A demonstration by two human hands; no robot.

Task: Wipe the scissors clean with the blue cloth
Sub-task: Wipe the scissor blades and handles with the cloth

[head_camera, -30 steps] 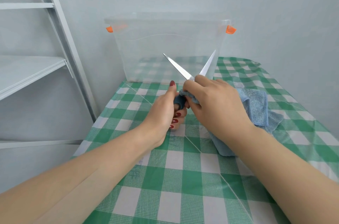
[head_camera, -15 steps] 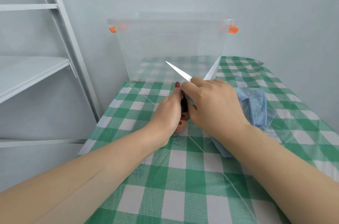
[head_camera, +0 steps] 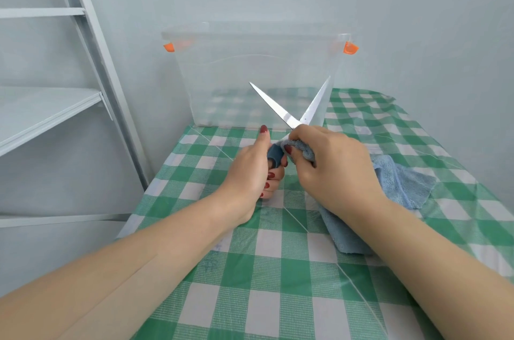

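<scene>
The scissors stand with both steel blades spread in a V, tips pointing up and away, in front of the clear bin. My left hand grips their dark blue handle from the left, thumb raised. My right hand holds a bunched part of the blue cloth pressed against the base of the blades near the pivot. The rest of the cloth trails down to the right onto the table and under my right forearm.
A clear plastic bin with orange latches stands at the back of the green-checked table. A white metal shelf frame rises at the left. The wall is close on the right.
The blades were lowered and partly hidden behind my right hand half a second ago. Now both blades stick up again, and my right hand with the cloth is back at their base.
</scene>
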